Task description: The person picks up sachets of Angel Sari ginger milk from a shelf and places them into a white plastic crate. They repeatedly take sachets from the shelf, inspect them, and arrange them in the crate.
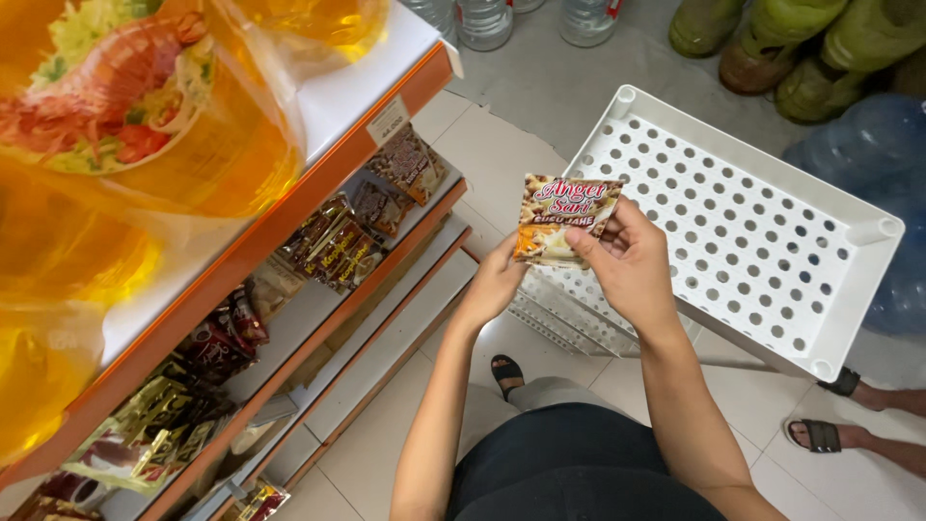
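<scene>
Both hands pinch one sachet (564, 220): left hand (497, 285) mostly hidden beneath it, right hand (632, 265) fingers covering its right edge, over the rack (772, 241).

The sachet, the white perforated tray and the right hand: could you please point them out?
sachet (564, 220), head view, middle of its front face.
white perforated tray (873, 233), head view, far corner rim.
right hand (632, 265), head view, back of hand.
</scene>
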